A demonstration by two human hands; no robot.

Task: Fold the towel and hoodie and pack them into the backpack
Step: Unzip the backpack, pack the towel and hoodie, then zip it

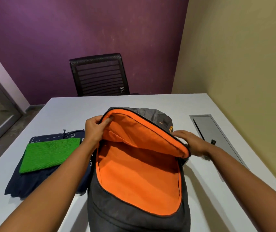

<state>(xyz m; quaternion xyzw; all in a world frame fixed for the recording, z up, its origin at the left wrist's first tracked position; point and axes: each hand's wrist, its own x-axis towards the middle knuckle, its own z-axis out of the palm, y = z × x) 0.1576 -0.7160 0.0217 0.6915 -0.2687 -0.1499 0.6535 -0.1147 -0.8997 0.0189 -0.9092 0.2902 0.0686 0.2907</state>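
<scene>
While both of the person's bare hands hold it open, a dark grey backpack (110,210) lies on a white desk (70,108), its mouth facing the camera and its bright orange lining on full show. The left hand (94,129) pinches the far left edge of the opened flap, with the thumb curled over the orange inner side and the fingers (92,120) wrapped behind the rim. The right hand (191,142) grasps the right edge of the same flap, its fingers bent over the grey outer fabric near some orange lettering that is too small to read. The main compartment holds nothing that can be seen; only orange lining shows inside. To the left of the backpack, a navy hoodie (31,183) lies folded flat on the desk, a drawstring showing at its far edge, and its right side is partly hidden behind the left forearm. A green towel (48,154), folded into a neat rectangle, rests on top of the hoodie. To the right of the backpack, a grey metal cable hatch (207,128) is set into the desk surface. Beyond the far edge of the desk stands a black mesh-backed office chair (98,76), in front of a purple wall (66,30). A pale yellow wall (242,47) runs along the right side.
</scene>
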